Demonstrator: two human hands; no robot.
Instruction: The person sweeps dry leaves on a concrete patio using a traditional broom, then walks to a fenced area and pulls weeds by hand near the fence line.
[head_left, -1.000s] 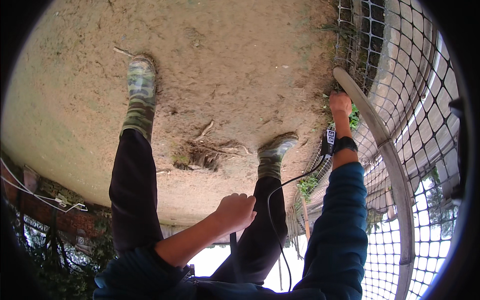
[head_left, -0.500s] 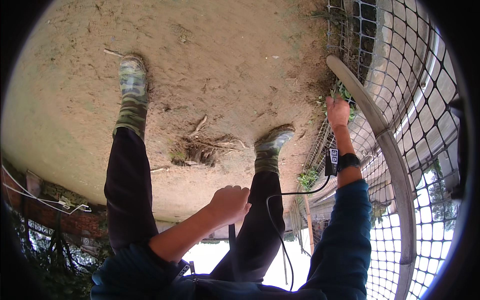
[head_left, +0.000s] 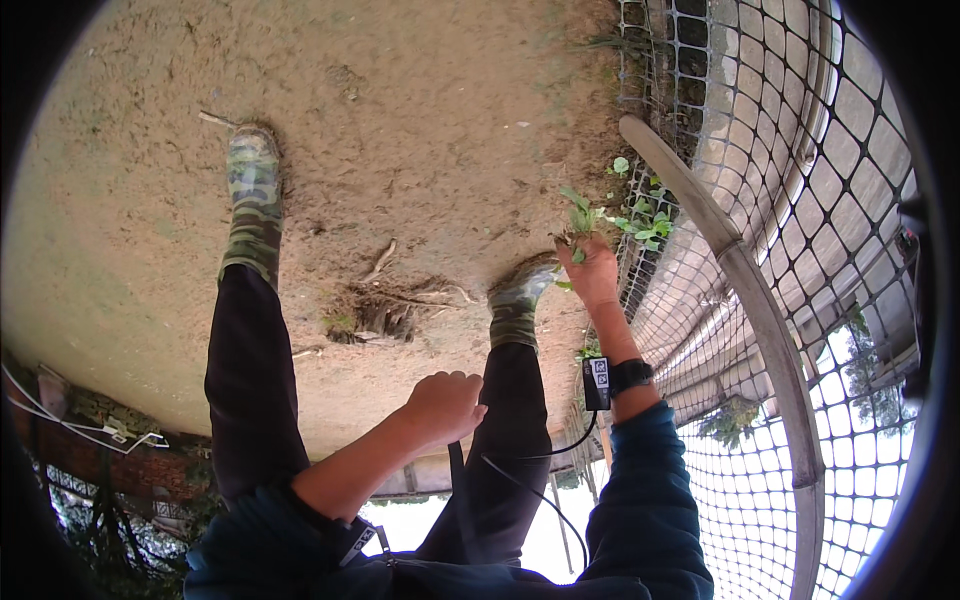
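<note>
My right hand (head_left: 594, 272) is closed around a small leafy weed (head_left: 580, 215), its green leaves sticking out past the fingers above the bare soil. Just to the right, more green weeds (head_left: 648, 226) grow at the foot of the mesh fence (head_left: 775, 130). My left hand (head_left: 446, 408) is a closed fist in front of my right leg. A dark strap (head_left: 457, 490) hangs below that fist; whatever the fingers hold, if anything, is hidden. My right wrist wears a black band with a small cabled box (head_left: 596, 383).
A bent grey pole (head_left: 735, 250) leans along the fence on the right. Between my camouflage boots (head_left: 253, 185) lies a hollow in the soil (head_left: 385, 318) with roots and sticks. White pipes (head_left: 85, 415) show at the far left, above a brick wall.
My right hand has moved left, away from the fence base, and now carries a weed. More of the plants by the fence show. My left fist stays nearly in place.
</note>
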